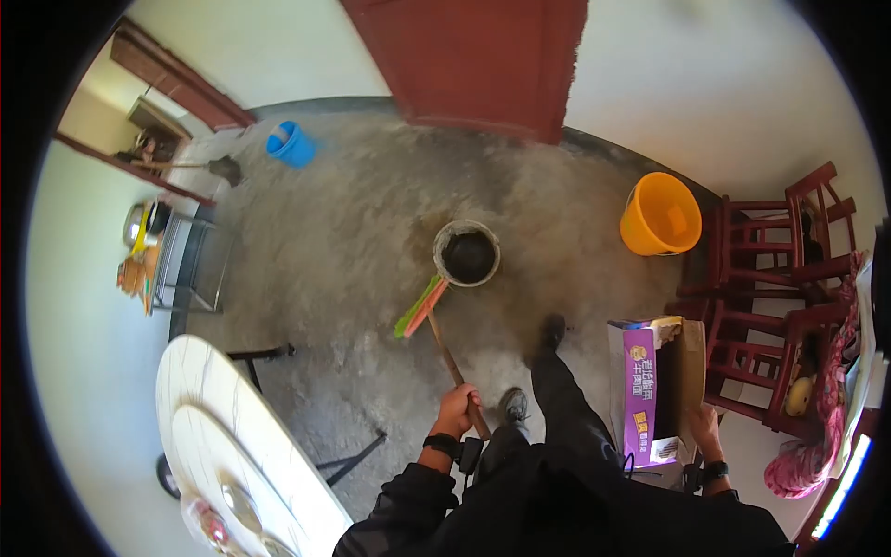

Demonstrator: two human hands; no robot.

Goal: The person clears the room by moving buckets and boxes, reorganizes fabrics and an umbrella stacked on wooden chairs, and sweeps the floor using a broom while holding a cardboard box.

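Note:
My left hand [455,410] is closed around the wooden handle of a broom [447,355], which slants away from me toward the floor. Its flat head [422,306] is green and orange and lies beside a grey-rimmed bucket [467,252] with dark contents. My right hand [705,429] grips the near right edge of an open cardboard box [640,399], purple and printed on one side, held next to my right leg. The thumb of that hand is partly hidden, and the inside of the box is dark.
A yellow bucket [661,215] stands near stacked red wooden chairs [752,246] on the right. A blue bucket [291,145] is at the far left. The white round-edged table [251,408] fills the lower left, with its dark legs reaching over the concrete floor.

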